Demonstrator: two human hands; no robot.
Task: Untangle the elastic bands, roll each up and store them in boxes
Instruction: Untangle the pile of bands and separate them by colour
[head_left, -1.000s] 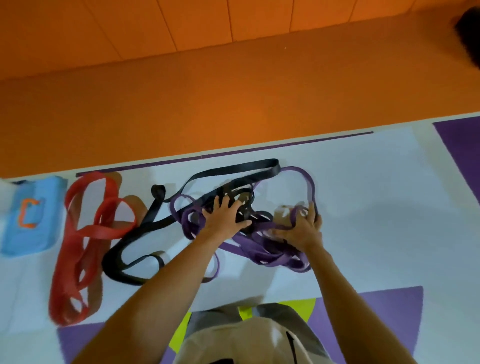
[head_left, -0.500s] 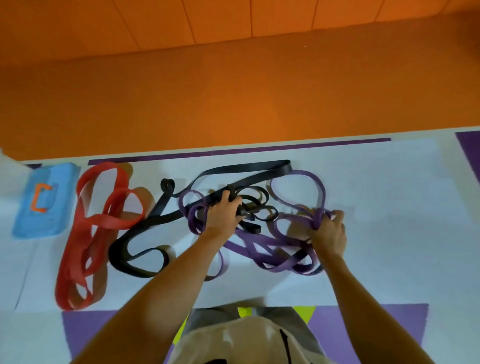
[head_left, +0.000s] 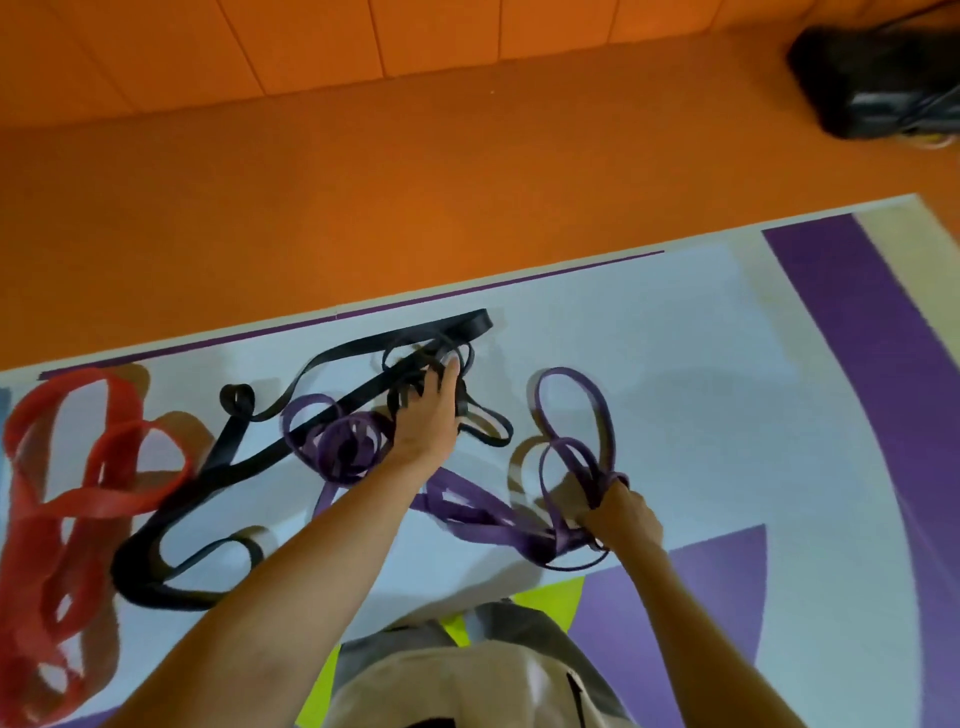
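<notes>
On the white and purple mat (head_left: 685, 332), the left hand (head_left: 427, 415) closes its grip on the knot of the black band (head_left: 132, 571), whose strands cross over and through the coils of the purple band (head_left: 483, 517). The right hand (head_left: 622, 512) grips a bunch of purple loops, held off to the right of the tangle. A red band (head_left: 78, 506) lies apart at the left. A dark bag (head_left: 872, 88) sits on the orange floor (head_left: 415, 182) beyond.

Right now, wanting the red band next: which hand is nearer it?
Left. The left hand grips the black band right of the red band; the right hand holds purple loops farther right.
</notes>
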